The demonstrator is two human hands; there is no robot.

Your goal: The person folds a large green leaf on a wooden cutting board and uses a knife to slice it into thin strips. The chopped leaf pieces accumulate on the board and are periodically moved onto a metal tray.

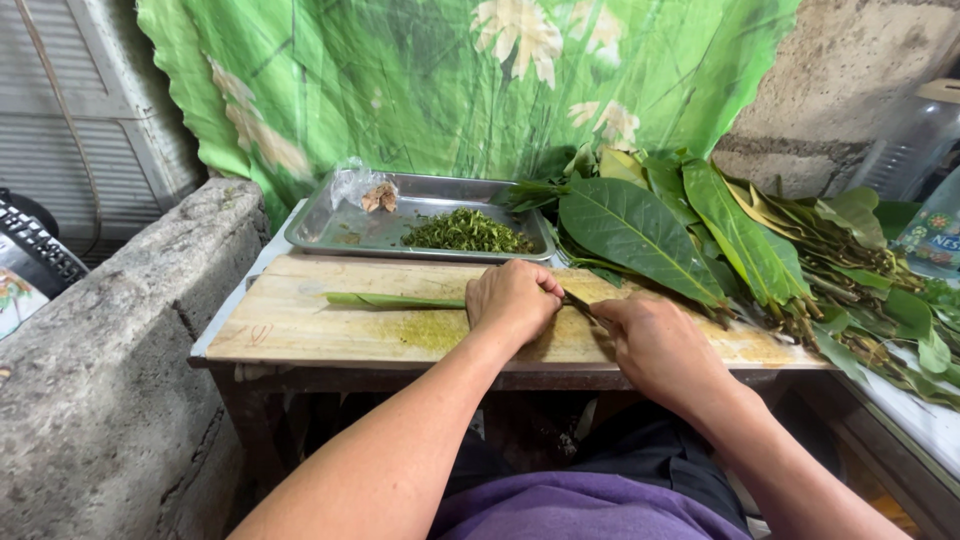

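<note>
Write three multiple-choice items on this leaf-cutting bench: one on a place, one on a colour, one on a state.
1. Where does the shredded leaf pile lie?
A. In the metal tray
B. On the wooden board
C. On the concrete ledge

2. What colour is the cloth hung behind the bench?
A. Blue
B. Green with pale flowers
C. Red

3. How does the left hand stand?
A. Raised, open
B. Resting in the tray
C. Closed down on the rolled leaf

Answers: 1 A, the shreds sit inside the tray's rim. 2 B, green cloth with flowers. 3 C, its fingers curl over the roll on the board, close to the right hand.
</note>
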